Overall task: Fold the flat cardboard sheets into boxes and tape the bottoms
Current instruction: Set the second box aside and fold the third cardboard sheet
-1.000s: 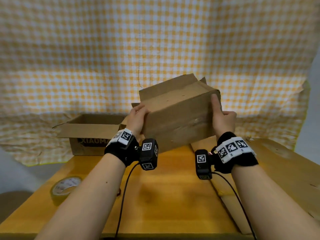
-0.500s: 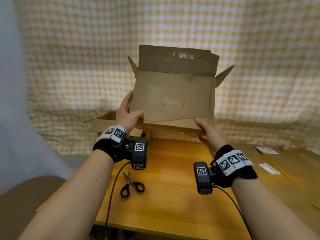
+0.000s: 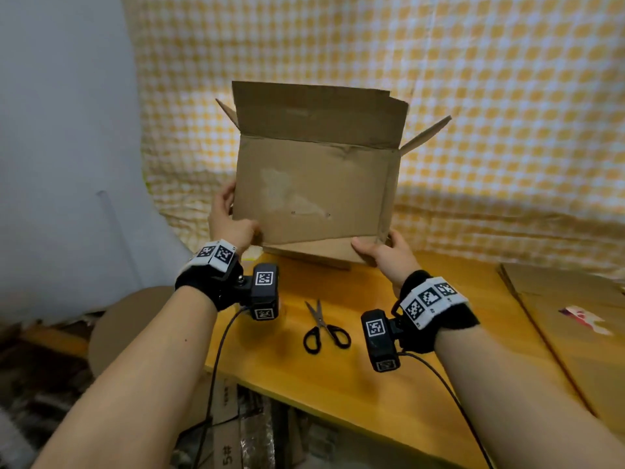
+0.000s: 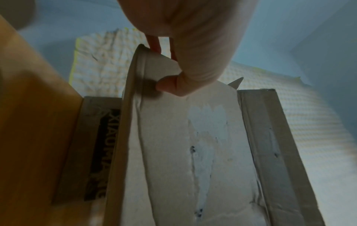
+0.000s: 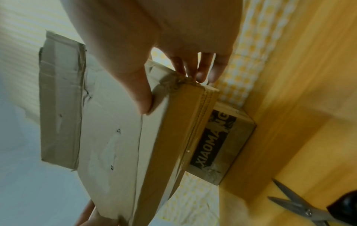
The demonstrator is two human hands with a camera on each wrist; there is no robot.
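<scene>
Brown corrugated box (image 3: 311, 191) held up above the bench (image 3: 355, 367), top flaps open, near face scuffed with pale torn patches. Left hand (image 3: 230, 225) grips lower-left corner, thumb on the front face, fingers behind. Right hand (image 3: 382, 252) grips lower-right corner, thumb on front, fingers curled round the crushed edge. Black-handled steel scissors (image 3: 321, 328) lie on the glossy wooden bench. Second printed box (image 5: 220, 142) sits behind. Yellow gingham cloth (image 3: 473, 113) backdrop.
</scene>
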